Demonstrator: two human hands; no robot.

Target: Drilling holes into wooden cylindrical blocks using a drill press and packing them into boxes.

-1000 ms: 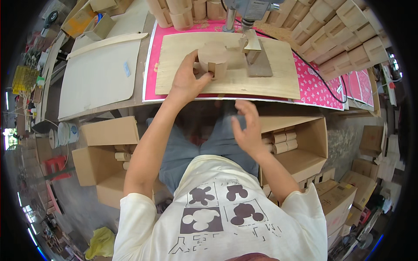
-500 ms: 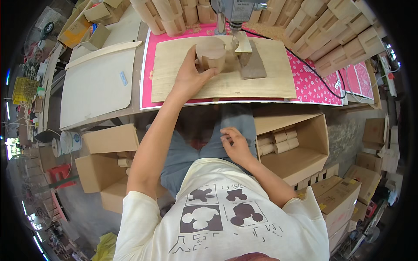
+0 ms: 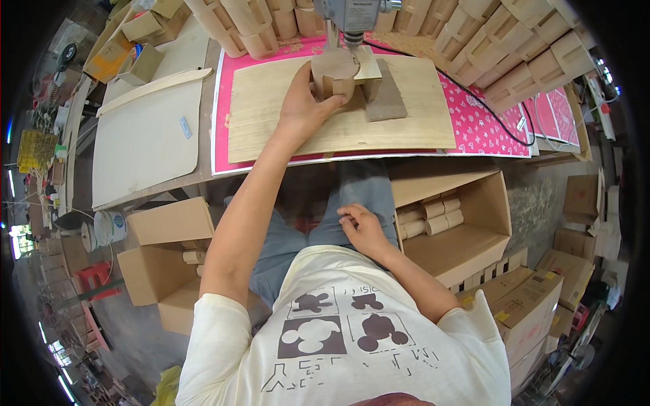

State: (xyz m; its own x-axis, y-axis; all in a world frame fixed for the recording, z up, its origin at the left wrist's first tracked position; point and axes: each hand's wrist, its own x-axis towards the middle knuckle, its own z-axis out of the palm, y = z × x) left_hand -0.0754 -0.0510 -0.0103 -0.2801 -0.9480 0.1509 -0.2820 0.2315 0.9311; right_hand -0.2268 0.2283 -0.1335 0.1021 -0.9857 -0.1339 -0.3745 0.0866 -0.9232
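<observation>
My left hand (image 3: 306,108) grips a round wooden block (image 3: 334,68), thumb on its near side and fingers behind its left side. The block has a pale flat top and cut-out sides. It is at the drill press (image 3: 355,34), next to a small wooden jig (image 3: 367,70), overlapping it from above; whether they touch, I cannot tell. Part of the drill bit shows just above the block. Beneath lies a light wooden board (image 3: 271,128) with a grey-brown strip (image 3: 389,101). My right hand (image 3: 365,230) rests on my thigh, loosely bent and holding nothing.
Stacked wooden pieces (image 3: 514,54) stand behind and right of the press. A black cable (image 3: 484,111) crosses the pink patterned sheet (image 3: 467,128). Below the table, an open carton (image 3: 477,247) holds several wooden pieces; another carton (image 3: 152,267) stands left. A grey sheet (image 3: 152,135) covers the table's left part.
My left hand has moved the round wooden block rightward and slightly away from me, up to the jig and drill. My right hand has stayed on my thigh.
</observation>
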